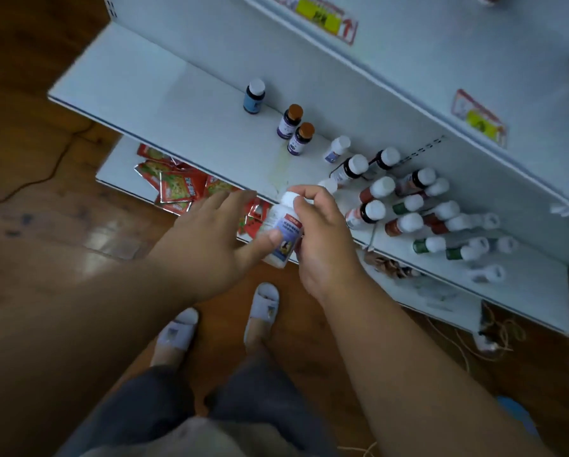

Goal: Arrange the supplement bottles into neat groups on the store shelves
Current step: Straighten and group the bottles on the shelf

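Presently, white bottle [281,230] — pinched by right fingers [304,196], left thumb [269,240] touching — may slip floorward, beyond shelf [177,103] edge.

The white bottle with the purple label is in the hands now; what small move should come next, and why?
Probably carry the white plastic bottle with the purple label, gripped by the right hand with the left hand's thumb touching it, to the matching small white bottle with a purple label on the white metal shelf, since like bottles belong together.
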`<state>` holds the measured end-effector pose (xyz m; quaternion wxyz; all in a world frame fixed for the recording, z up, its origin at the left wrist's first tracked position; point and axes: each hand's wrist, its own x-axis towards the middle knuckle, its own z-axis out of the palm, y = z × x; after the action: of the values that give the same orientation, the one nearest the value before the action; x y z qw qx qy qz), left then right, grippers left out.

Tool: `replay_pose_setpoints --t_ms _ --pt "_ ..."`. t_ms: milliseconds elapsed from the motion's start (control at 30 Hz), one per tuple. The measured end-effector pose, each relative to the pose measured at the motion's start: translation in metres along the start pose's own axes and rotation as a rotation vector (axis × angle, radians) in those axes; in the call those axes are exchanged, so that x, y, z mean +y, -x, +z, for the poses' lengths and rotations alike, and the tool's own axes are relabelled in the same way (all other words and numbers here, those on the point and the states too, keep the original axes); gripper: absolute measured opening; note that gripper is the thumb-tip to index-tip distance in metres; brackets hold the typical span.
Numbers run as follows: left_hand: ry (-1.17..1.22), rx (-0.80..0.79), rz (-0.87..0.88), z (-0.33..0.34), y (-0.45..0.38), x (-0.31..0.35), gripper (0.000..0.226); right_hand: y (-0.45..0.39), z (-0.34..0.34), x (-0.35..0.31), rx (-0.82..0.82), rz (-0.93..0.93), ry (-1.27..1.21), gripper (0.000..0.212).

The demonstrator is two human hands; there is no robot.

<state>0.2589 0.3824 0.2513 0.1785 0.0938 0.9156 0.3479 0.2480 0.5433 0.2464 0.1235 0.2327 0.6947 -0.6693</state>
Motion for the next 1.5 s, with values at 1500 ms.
replay_pose_setpoints --t_ms 1500 --pt "-0.487 0.086 0.469 0.242 -0.239 0.581 0.077 -0.057 -0.657 -0.196 0.492 -0.516 0.602 0.026"
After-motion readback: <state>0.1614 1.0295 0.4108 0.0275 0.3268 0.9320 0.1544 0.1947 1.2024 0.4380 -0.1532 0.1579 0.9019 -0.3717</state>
